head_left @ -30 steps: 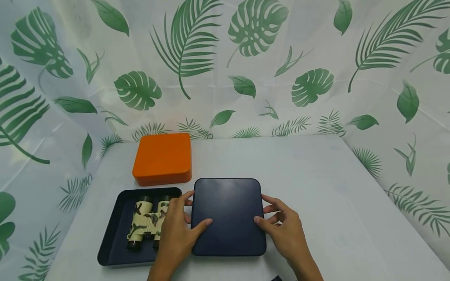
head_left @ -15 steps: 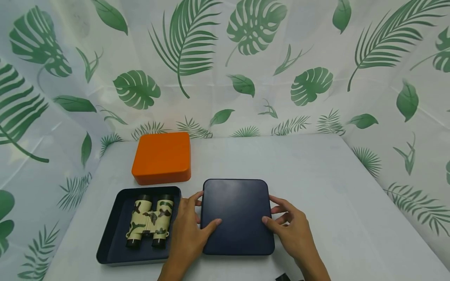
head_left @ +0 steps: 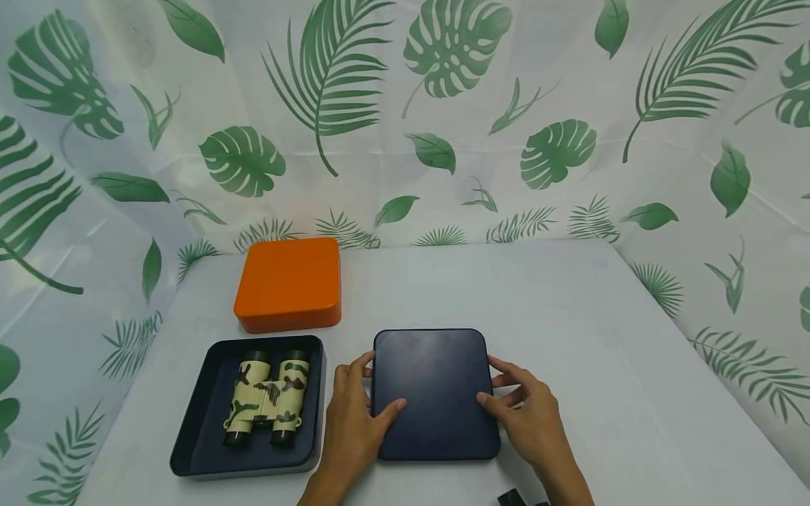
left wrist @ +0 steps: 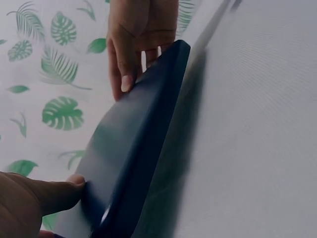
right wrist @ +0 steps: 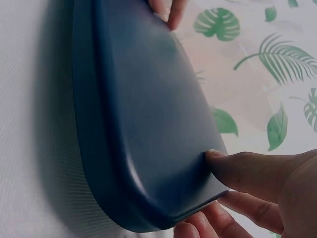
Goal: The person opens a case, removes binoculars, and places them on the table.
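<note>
Both hands hold a dark blue square lid (head_left: 436,393) with rounded corners and a low side wall. My left hand (head_left: 357,414) grips its left edge, thumb on the top face and fingers at the side. Opposite, my right hand (head_left: 528,411) pinches the right edge, thumb on top; in the right wrist view its fingers (right wrist: 218,223) curl beneath the rim. A shadow falls on the white surface beside the lid (left wrist: 133,134) in the left wrist view. To the left, camouflage-patterned binoculars (head_left: 266,400) lie inside an open dark blue box (head_left: 190,450).
An orange box (head_left: 287,284) with rounded corners stands behind the open box on the white table (head_left: 538,302). A leaf-patterned cloth (head_left: 380,161) rises around the back and sides. Something small and black (head_left: 511,497) shows at the front edge near my right wrist.
Both hands have carried the lid to the right, away from the open box, and slightly nearer to me. The binoculars, earlier partly covered by my left hand, are now in full view.
</note>
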Demonstrator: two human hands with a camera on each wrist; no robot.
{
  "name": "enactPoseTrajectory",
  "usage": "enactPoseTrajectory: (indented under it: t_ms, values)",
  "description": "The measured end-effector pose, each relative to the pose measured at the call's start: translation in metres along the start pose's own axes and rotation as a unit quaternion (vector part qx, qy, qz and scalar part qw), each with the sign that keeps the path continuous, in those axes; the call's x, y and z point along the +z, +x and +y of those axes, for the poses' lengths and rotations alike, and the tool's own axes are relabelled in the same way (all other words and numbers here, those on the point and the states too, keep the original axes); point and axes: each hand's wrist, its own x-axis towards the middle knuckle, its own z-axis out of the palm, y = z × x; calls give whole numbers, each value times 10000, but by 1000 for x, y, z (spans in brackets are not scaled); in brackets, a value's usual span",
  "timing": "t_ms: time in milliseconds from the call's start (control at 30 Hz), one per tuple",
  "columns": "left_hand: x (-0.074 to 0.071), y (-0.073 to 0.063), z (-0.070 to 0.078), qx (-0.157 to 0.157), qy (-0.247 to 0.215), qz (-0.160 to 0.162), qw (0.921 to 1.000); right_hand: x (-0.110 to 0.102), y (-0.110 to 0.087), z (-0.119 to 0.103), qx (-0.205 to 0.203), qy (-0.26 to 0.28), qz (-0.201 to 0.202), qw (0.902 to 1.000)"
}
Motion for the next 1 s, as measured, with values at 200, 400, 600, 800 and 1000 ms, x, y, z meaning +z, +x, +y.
enactPoseTrajectory:
  t_ms: [200, 400, 600, 800, 1000]
  values:
    - [6, 1, -5, -36, -9, 57, 10000, 7, 4, 5, -34, -146, 74, 9999]
    - [11, 3, -11, -157, -19, 145, 9998, 12, 6, 8, -61, -131, 106, 9998]
    - [14, 6, -16, -204, -15, 208, 9996, 17, 7, 12, -172, -159, 236, 9994]
    - [14, 7, -17, -251, 94, 218, 9994, 20, 7, 12, -288, -215, 331, 9988]
    - [15, 9, -18, -280, 162, 262, 9991, 24, 7, 12, -316, -343, 457, 9979]
